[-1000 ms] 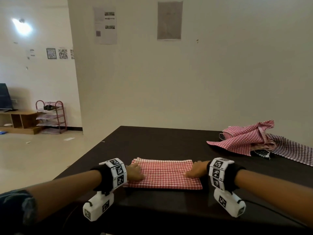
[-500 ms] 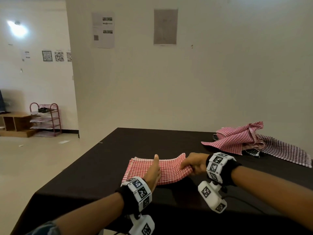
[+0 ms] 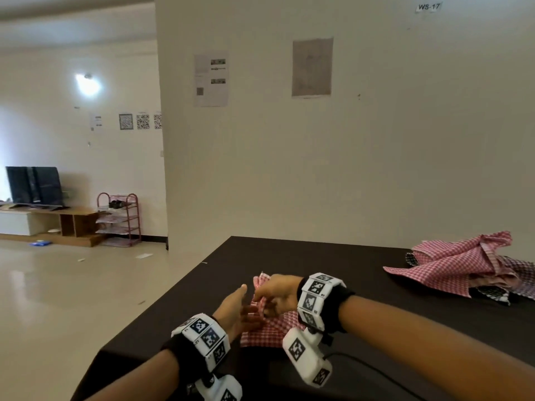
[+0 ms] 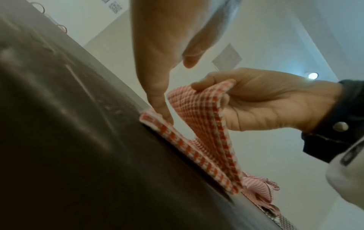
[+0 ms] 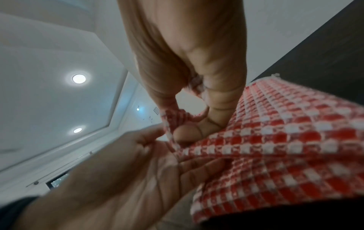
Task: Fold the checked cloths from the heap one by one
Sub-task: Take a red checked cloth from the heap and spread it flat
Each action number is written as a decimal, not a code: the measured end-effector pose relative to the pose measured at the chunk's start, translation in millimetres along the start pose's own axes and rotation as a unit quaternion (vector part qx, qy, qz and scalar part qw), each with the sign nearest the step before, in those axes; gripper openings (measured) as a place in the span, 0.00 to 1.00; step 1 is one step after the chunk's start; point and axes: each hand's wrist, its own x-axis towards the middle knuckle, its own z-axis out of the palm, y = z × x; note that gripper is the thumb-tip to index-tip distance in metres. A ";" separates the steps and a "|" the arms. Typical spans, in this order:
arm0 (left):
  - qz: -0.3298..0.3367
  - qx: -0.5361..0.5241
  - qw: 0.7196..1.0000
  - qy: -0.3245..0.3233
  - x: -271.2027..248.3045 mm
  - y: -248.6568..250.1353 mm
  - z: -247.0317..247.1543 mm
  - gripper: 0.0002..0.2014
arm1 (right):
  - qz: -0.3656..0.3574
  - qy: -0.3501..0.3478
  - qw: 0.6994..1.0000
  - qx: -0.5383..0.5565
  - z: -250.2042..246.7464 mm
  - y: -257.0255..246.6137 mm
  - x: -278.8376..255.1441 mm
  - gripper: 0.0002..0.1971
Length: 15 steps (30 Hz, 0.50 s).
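Checked cloth (image 3: 270, 328), red and white, lies near the front left corner of our dark table (image 3: 333, 256), partly folded, with one end raised off the surface. Our right fingertips (image 4: 199, 85) curl over that raised end and pinch it against the thumb, so our right hand (image 3: 278, 292) grips the cloth and holds it arched above the layer that stays flat. Our left fingers (image 4: 157, 99) are straight and point down; the lowest fingertip presses the flat layer onto the table at the crease. In the right wrist view our left hand (image 5: 122, 175) shows an open palm, edge-on just beside the lifted fabric, holding nothing. Our left hand (image 3: 236, 312) stands just beside the right in the head view, the two almost touching.

Half a second ago the right hand had only begun to peel its end up and stood well apart from the left, which stood upright at the middle of the cloth. Now the right hand has carried that end across to the left hand, and the visible cloth is much narrower. A second ago both hands lay flat at the two ends of the spread cloth.

Farther out, the heap (image 3: 463, 267) of pink-checked and dark-checked cloths lies at the table's far right, well apart from our hands, as it did before.
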 end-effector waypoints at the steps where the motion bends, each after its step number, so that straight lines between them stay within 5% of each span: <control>1: 0.000 0.014 1.000 -0.002 0.7 -0.6 -3.3 0.15 | 0.005 -0.014 1.000 0.000 9.5 2.3 0.6 0.01; 4: 0.017 0.111 0.993 0.024 10.2 -2.3 -6.3 0.05 | 0.007 -0.008 1.000 -0.012 20.5 13.2 1.9 0.11; 7: 0.012 0.273 0.961 0.036 17.7 -0.9 -10.2 0.25 | -0.042 0.043 0.994 -0.095 8.9 19.5 -1.4 0.19; 11: 0.046 0.536 0.843 0.000 4.0 2.9 -8.5 0.27 | -0.134 0.123 0.903 -0.389 -13.5 37.6 -8.3 0.20; 15: 0.044 0.660 0.750 -0.032 -0.8 2.6 0.8 0.22 | -0.058 0.075 0.861 -0.500 -14.2 67.4 -11.3 0.22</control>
